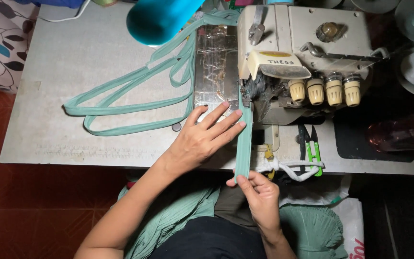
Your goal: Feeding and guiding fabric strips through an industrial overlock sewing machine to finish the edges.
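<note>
A narrow green fabric strip (244, 141) is seen stretched straight from the needle area of a cream overlock sewing machine (303, 52) back toward the near edge of the grey surface (73, 72). The strip's near end is pinched in the grip of the right hand (259, 196), thumb and fingers closed on it just past the edge of the surface. The left hand (202, 136) is laid flat and open on the surface, its fingers spread and pointed toward the machine, the fingertips (238, 113) resting against the left side of the strip just before the presser foot; nothing is clasped by it.

Behind the machine, the sewn length of the same green strip (125, 103) is seen lying in long loose loops across the left part of the surface, trailing up toward a blurred teal thread cone (159, 19) at the top of the view. Four cream tension dials (324, 91) are lined up on the machine's front. A pair of green-handled thread snips (312, 148) is lying on the surface to the right of the strip, beside a knotted white cord (293, 168). More green cloth (178, 216) is bunched on the lap below. A red tiled floor (25, 211) is visible at the left.
</note>
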